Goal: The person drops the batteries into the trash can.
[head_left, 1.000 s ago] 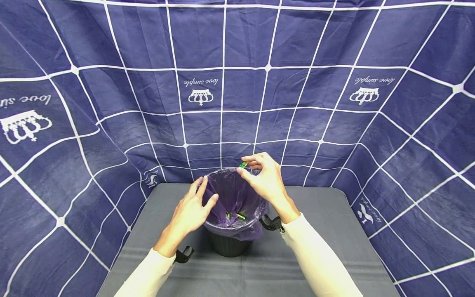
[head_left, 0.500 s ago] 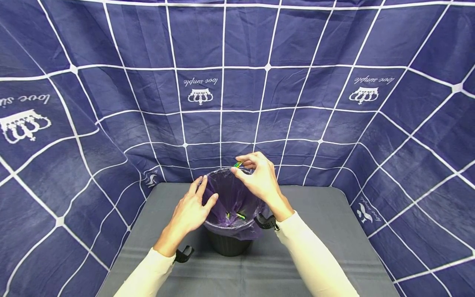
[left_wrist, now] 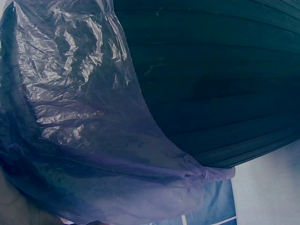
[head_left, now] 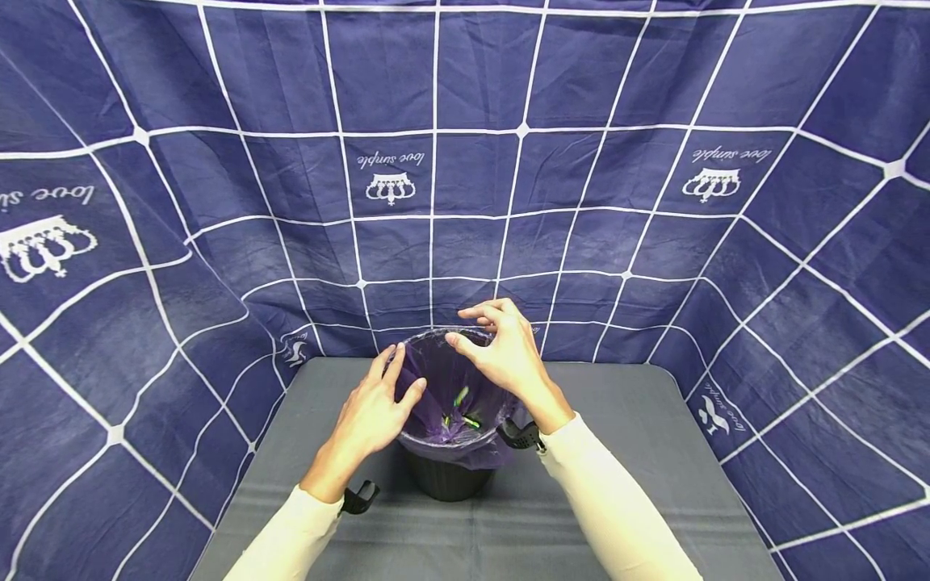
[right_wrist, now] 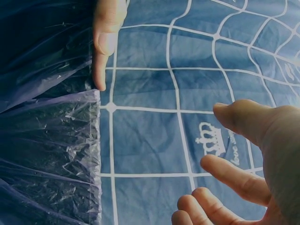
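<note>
Over the bin [head_left: 446, 476] the right hand [head_left: 501, 351] spreads empty; left hand [head_left: 374, 411] touches liner [head_left: 436, 379], fingers relaxed

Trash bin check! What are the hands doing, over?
Right hand open above bin, holding nothing. Left hand rests on purple bag rim. Green piece inside the bag. Nothing blocking.

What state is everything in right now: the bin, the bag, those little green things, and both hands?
Bin: upright on the grey table, lined with the bag.
Purple bag: open at the top, its edge folded over the bin's rim.
Green pieces: inside the bag; one looks higher than the rest.
Left hand: fingers straight, touching the bag at the rim.
Right hand: above the opening, fingers spread, holding nothing.
</note>
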The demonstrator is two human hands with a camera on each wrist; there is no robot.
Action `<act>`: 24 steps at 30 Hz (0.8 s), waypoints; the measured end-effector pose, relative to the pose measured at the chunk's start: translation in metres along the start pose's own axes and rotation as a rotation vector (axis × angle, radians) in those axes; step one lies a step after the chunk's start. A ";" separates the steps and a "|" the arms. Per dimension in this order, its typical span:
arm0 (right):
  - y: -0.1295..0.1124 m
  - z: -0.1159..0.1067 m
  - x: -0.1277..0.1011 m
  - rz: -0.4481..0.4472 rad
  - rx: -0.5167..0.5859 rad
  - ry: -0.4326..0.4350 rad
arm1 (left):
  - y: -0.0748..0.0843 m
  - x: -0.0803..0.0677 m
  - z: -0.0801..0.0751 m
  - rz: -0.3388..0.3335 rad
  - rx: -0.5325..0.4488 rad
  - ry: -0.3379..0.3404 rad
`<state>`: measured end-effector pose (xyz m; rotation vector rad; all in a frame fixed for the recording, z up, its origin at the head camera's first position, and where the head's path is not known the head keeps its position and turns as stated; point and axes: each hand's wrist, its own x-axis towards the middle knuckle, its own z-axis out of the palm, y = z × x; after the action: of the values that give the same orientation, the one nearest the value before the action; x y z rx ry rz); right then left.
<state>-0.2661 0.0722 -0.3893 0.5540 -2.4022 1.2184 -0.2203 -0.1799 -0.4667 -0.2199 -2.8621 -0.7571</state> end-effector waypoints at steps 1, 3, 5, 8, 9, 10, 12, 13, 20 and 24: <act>0.001 0.000 0.000 -0.002 0.001 0.000 | 0.000 0.000 0.000 -0.001 0.000 0.000; 0.002 -0.001 -0.001 -0.009 0.008 0.004 | 0.000 0.000 0.000 -0.002 0.001 0.000; 0.002 -0.001 -0.001 -0.012 0.013 0.007 | 0.000 0.000 0.000 -0.005 0.001 -0.004; 0.004 -0.003 -0.001 -0.011 0.015 0.011 | 0.001 0.000 -0.001 -0.007 0.002 -0.010; 0.005 -0.003 -0.001 -0.010 0.014 0.013 | 0.001 0.000 -0.001 -0.007 0.002 -0.011; 0.006 -0.004 -0.002 -0.009 0.015 0.015 | 0.001 0.000 -0.001 -0.007 0.002 -0.013; 0.008 -0.004 -0.002 -0.007 0.016 0.020 | 0.001 0.000 -0.001 -0.007 0.001 -0.014; 0.008 -0.005 -0.002 -0.006 0.015 0.020 | 0.001 0.000 -0.001 -0.009 0.000 -0.014; 0.013 -0.011 -0.007 -0.010 0.010 0.022 | 0.001 0.000 0.000 -0.020 -0.014 -0.015; 0.017 -0.017 -0.011 -0.022 0.015 0.031 | 0.001 0.000 0.000 -0.015 -0.016 -0.019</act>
<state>-0.2628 0.0978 -0.3971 0.5605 -2.3572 1.2277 -0.2203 -0.1794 -0.4665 -0.2091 -2.8797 -0.7844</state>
